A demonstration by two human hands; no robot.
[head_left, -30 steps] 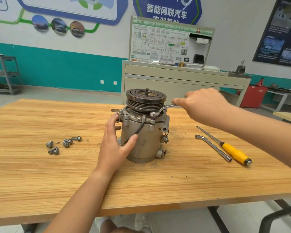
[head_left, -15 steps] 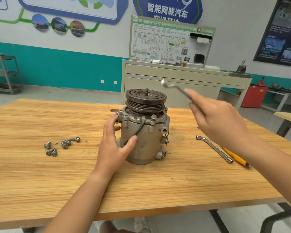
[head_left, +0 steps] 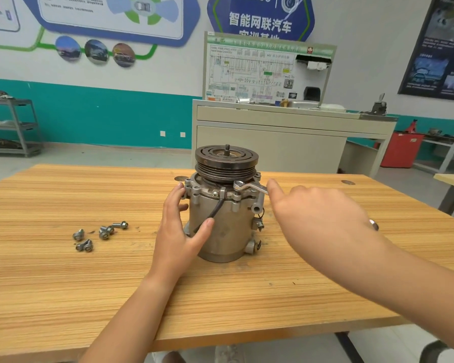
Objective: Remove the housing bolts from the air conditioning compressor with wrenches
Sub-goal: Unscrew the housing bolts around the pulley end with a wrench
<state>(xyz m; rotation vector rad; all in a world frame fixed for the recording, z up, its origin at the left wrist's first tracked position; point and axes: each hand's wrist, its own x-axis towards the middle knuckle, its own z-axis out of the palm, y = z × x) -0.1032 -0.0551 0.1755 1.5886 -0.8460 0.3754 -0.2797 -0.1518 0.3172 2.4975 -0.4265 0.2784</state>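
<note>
Presently, my left hand (head_left: 178,231) grips the compressor (head_left: 220,231). The fingers curl round the left flank of the housing, just under the flange. The thumb lies across the front face, its tip touching the black cable (head_left: 215,210) that runs down from the flange.

My right hand (head_left: 312,213) holds the wrench (head_left: 249,188) by its handle (the back of the hand faces me, so how the fingers wrap the handle is hidden). The index finger points straight up beside the handle. The ring end of the wrench rests on top of the flange, just left of that finger and under the rim of the pulley (head_left: 226,161).

The compressor stands upright between my two hands, pulley end up, with a short threaded stub at the pulley centre. Its base sits on the wooden table (head_left: 63,284).

Well to the left of my left hand, a small cluster of loose bolts (head_left: 104,233) lies on the table top, apart from the compressor. Just past my right wrist a small bright metal tip (head_left: 374,225) shows (too little of it is visible to identify it).

Beyond my fingers and past the far edge of the table stands a grey cabinet (head_left: 273,145). It carries an upright wiring-diagram board (head_left: 249,72), directly behind the pulley. A metal shelf unit (head_left: 24,127) stands against the teal wall far to the left. A red cabinet (head_left: 401,150) stands far to the right.
</note>
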